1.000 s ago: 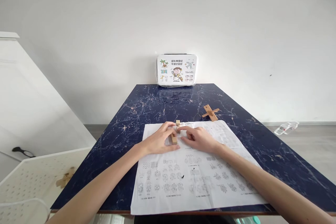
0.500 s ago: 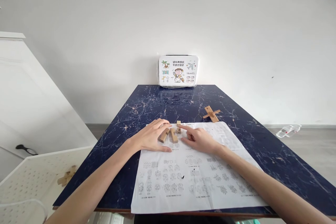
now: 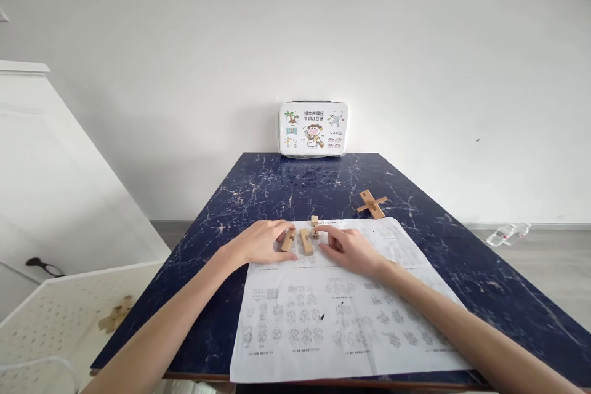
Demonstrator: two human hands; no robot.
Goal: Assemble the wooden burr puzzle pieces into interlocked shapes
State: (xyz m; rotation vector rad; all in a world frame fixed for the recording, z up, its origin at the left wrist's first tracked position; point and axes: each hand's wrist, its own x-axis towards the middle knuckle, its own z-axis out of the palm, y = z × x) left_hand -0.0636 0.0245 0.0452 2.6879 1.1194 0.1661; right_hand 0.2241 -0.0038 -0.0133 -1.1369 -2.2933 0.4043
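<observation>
Left hand (image 3: 258, 242) now brackets left block (image 3: 288, 242), cannot tell if pinching; middle block (image 3: 306, 242), partly covered second ago, lies free to take. Right hand (image 3: 353, 250), thumb-index spread, touches numbered block (image 3: 316, 236). All near far edge of sheet (image 3: 258, 370).

From my remote seat I count 2 hands: 1 left hand (image 3: 263, 243) and 1 right hand (image 3: 353, 249). On my feed I have 3 wooden blocks (image 3: 306, 242) on 1 printed sheet (image 3: 323, 369), plus 1 wooden cross (image 3: 372, 204), 1 blue table (image 3: 410, 209), 1 white case (image 3: 313, 129) and 1 perforated white stand (image 3: 60, 314). The clear plastic pieces (image 3: 508, 234) I can't count.
</observation>
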